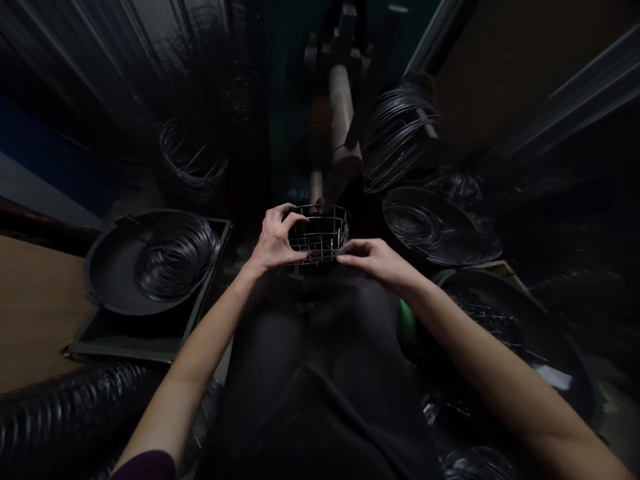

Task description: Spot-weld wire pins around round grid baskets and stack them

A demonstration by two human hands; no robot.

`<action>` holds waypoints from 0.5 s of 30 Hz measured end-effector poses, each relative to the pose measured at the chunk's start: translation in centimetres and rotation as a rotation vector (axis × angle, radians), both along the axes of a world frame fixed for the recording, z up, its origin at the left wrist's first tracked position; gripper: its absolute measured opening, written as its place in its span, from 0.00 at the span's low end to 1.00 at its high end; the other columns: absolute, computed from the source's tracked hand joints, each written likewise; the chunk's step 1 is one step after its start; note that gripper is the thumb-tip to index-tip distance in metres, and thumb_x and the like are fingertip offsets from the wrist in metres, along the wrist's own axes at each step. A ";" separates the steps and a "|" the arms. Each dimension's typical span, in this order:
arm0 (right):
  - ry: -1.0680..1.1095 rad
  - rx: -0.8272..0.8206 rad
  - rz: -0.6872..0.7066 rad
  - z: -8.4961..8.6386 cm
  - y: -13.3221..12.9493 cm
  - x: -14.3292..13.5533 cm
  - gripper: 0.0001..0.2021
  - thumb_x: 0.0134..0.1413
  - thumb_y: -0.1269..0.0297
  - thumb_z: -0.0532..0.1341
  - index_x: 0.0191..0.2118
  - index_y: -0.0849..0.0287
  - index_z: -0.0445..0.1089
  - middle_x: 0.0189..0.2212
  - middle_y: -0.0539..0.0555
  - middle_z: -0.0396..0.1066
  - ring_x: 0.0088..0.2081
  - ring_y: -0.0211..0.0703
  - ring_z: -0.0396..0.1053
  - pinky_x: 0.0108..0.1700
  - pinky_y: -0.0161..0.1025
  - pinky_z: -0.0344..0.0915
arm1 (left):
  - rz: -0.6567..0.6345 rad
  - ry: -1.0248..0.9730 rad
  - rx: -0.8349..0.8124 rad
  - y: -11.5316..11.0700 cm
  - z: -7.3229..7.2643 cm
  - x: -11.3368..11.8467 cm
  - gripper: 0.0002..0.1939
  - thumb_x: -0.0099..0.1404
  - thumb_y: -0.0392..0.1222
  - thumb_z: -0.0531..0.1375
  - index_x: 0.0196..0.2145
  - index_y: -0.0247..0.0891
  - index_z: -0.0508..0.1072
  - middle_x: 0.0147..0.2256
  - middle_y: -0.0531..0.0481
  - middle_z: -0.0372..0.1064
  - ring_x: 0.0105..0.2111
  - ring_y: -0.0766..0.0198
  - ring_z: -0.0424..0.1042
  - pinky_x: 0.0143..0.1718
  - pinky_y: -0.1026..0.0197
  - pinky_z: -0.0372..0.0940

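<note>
A small wire basket (323, 237) with a grid of thin metal wires is held in front of the machine's electrode arm. My left hand (275, 241) grips its left side, thumb at the lower edge and fingers at the upper rim. At the basket's lower right edge, my right hand (374, 260) has its thumb and fingertips pinched together; whether a short wire is between them is too dark to tell. Just behind the basket's upper rim sits the tip of the metal electrode (317, 190), close to or touching the wires.
A thick metal cylinder (343, 110) juts from the machine above. On the left, a dark pan (113, 267) holds wire rings (177, 257). Wire coils (397, 137) hang at right, over a pan (460, 230) of rings. Another large pan (555, 333) holds loose wire pieces.
</note>
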State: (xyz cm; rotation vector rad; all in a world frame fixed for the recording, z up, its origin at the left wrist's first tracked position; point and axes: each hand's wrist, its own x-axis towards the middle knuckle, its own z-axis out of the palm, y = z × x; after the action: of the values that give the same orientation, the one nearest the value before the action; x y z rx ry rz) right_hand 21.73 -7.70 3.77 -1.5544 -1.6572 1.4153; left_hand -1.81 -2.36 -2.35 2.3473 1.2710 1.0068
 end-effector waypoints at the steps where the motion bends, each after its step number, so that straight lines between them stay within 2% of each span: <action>1: -0.051 0.040 0.010 -0.2 0.9 -0.5 0.21 0.47 0.47 0.67 0.36 0.64 0.77 0.22 0.49 0.69 0.20 0.31 0.58 0.23 0.32 0.54 | -0.010 0.010 0.003 0.0 0.0 0.0 0.34 0.44 0.45 0.73 0.49 0.41 0.70 0.57 0.40 0.58 0.59 0.44 0.58 0.61 0.42 0.57; 3: -0.214 0.195 0.029 -0.6 2.2 -1.1 0.16 0.53 0.52 0.65 0.35 0.62 0.78 0.24 0.51 0.74 0.24 0.34 0.66 0.28 0.33 0.61 | -0.024 0.026 -0.004 -0.1 -0.1 0.1 0.33 0.44 0.44 0.73 0.49 0.42 0.70 0.57 0.40 0.58 0.59 0.44 0.58 0.60 0.42 0.57; 5: -0.459 0.404 0.097 -1.0 2.6 -1.6 0.13 0.58 0.56 0.62 0.39 0.60 0.79 0.31 0.53 0.78 0.31 0.40 0.73 0.35 0.35 0.65 | -0.025 0.025 -0.018 -0.2 -0.2 0.1 0.33 0.44 0.45 0.72 0.49 0.42 0.70 0.58 0.40 0.57 0.59 0.43 0.58 0.60 0.41 0.58; 8: -0.834 0.643 0.286 -1.3 1.6 -2.3 0.20 0.63 0.55 0.57 0.55 0.59 0.73 0.47 0.58 0.77 0.42 0.48 0.77 0.38 0.38 0.68 | -0.014 -0.001 -0.030 -0.1 -0.3 0.1 0.33 0.44 0.45 0.73 0.49 0.41 0.71 0.57 0.40 0.58 0.59 0.43 0.58 0.61 0.41 0.58; 11: -1.063 0.723 0.418 -1.6 0.3 -2.6 0.27 0.65 0.53 0.54 0.65 0.61 0.61 0.59 0.62 0.67 0.45 0.50 0.76 0.33 0.39 0.69 | -0.021 -0.033 -0.052 -0.1 -0.4 0.3 0.34 0.44 0.44 0.73 0.49 0.42 0.71 0.57 0.40 0.57 0.59 0.44 0.58 0.61 0.42 0.58; 15: -1.171 0.767 0.446 -1.8 -0.1 -2.3 0.24 0.68 0.62 0.48 0.66 0.60 0.59 0.60 0.60 0.64 0.40 0.47 0.78 0.29 0.38 0.68 | -0.019 -0.073 -0.098 -0.4 -0.4 0.7 0.33 0.45 0.43 0.73 0.50 0.42 0.71 0.57 0.41 0.57 0.59 0.44 0.58 0.61 0.41 0.59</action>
State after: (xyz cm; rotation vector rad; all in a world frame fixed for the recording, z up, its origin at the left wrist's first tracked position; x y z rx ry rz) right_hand 19.45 -7.81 1.95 -1.6026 -2.8231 -0.2741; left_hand -1.08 -2.73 -2.70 2.2251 1.2393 0.9910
